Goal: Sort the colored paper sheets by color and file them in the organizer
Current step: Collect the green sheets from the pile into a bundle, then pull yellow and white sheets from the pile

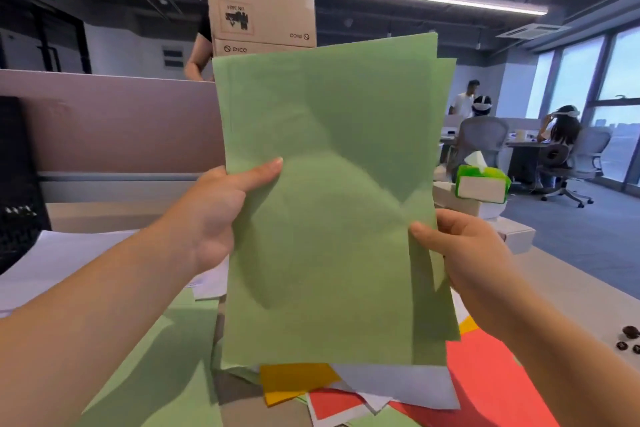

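Holding the stack of green paper sheets [329, 204] upright above the desk [554, 288], the left hand [211, 215] pinches its left edge and the right hand [464, 253] pinches its right edge, thumbs in front. Sheets appear thin, matte, light and limp, with top corners fanned unevenly. Grip both long edges; expect buckling otherwise. A red sheet [491, 385], a yellow sheet [294, 381] and a white sheet [398, 385] lie loose beneath.

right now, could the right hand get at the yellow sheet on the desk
Probably not yet: the right hand grips the edge of the green stack, and that stack, held also by the left hand, sits in front of the yellow sheet. It would need to let go first.
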